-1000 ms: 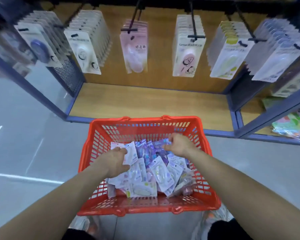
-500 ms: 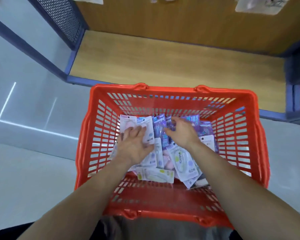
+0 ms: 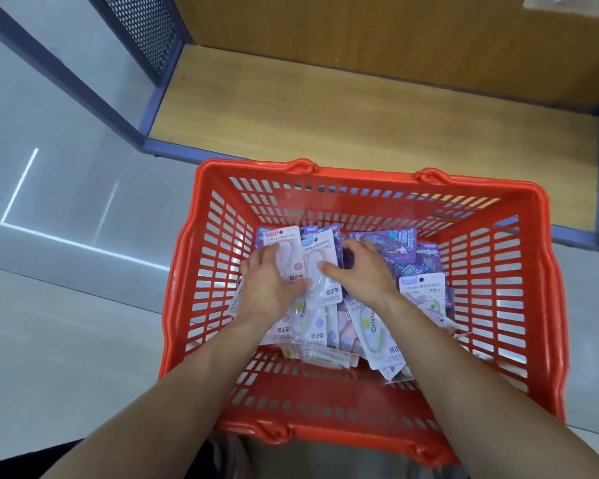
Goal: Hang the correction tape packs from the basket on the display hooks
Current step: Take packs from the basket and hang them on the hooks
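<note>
In the red basket (image 3: 325, 392) in front of you, the correction tape packs (image 3: 377, 326) lie in a loose heap, mostly toward the far wall. Your left hand (image 3: 270, 288) has its fingers curled over the left edge of a pink pack (image 3: 287, 248) and holds it. The pack's long axis runs away from you, with the hang-hole end pointing at the far wall. Just beside it lies a pale blue pack (image 3: 320, 252), pointing the same way, and the thumb of your right hand (image 3: 363, 271) is laid on it. That hand's fingers bend down onto the purple packs (image 3: 395, 247); I cannot tell whether they grip anything.
</note>
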The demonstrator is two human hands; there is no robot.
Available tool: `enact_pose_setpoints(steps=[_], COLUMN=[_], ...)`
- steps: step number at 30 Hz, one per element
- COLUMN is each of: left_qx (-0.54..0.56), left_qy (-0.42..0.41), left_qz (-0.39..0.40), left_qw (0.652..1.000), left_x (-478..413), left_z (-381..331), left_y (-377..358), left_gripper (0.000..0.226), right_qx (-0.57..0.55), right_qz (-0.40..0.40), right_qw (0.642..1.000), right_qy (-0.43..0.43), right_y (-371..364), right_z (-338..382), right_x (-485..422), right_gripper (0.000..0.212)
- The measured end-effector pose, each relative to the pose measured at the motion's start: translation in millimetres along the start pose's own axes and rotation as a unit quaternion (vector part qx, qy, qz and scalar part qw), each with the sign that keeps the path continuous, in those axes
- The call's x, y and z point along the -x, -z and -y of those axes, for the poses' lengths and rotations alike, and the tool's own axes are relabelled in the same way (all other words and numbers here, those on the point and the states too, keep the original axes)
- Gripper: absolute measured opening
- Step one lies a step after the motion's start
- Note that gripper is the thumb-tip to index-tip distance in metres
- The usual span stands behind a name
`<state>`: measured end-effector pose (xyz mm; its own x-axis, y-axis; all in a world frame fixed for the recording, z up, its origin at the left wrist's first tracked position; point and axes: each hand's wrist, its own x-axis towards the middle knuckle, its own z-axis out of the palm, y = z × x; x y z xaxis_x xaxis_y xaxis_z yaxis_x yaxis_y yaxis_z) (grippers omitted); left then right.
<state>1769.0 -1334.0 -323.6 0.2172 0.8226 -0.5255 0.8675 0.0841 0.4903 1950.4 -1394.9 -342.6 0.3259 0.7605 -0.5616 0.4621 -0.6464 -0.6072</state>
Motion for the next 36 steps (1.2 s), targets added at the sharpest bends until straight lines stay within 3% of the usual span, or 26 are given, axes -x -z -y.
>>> enact_pose_setpoints(steps=[3,6,10,13,16,18,23,25,32,34,36], left_qx=[-0.030,-0.064,0.072,0.140,0.161,0.193,0.301,0.293,0.300,0.292,0.287], left_qy=[0.006,-0.036,-0.025,-0.016,-0.008,0.009,0.025,0.000,-0.057,-0.052,-0.035], left_qz=[0.013,0.029,0.072,0.039,0.028,0.029,0.114,0.144,0.188,0.186,0.169], left_qw=[0.999,0.997,0.994,0.989,0.986,0.981,0.946,0.945,0.933,0.937,0.942], left_x=[1,4,7,3,-4,-9,-9,-5,0,0,2], left_z=[-4,-6,-2,-5,-7,-8,-16,-17,-20,-22,-26], left_y=[-3,-8,-11,-8,-12,-17,-18,-20,-16,-20,-23], left_gripper=[0.101,0.095,0.059,0.021,0.012,0.022,0.098,0.095,0.038,0.042,0.063], right_qx=[-0.022,-0.068,-0.088,-0.136,-0.159,-0.167,-0.237,-0.248,-0.269,-0.290,-0.273], right_qz=[0.006,0.004,0.012,-0.005,-0.026,-0.034,-0.042,-0.034,0.020,0.040,0.065], right_qw=[1.000,0.998,0.996,0.991,0.987,0.984,0.968,0.966,0.961,0.954,0.959], right_qy=[-0.007,-0.005,0.011,-0.010,-0.027,-0.044,-0.068,-0.065,-0.061,-0.058,-0.042], right_y=[3,8,9,10,12,14,22,24,29,34,39], right_z=[3,2,0,-4,-7,-8,-12,-8,-5,-6,-7], right_x=[0,7,14,14,17,19,22,24,27,30,35], right_gripper=[0.046,0.027,0.026,0.016,0.009,0.015,0.022,0.019,0.014,0.015,0.020])
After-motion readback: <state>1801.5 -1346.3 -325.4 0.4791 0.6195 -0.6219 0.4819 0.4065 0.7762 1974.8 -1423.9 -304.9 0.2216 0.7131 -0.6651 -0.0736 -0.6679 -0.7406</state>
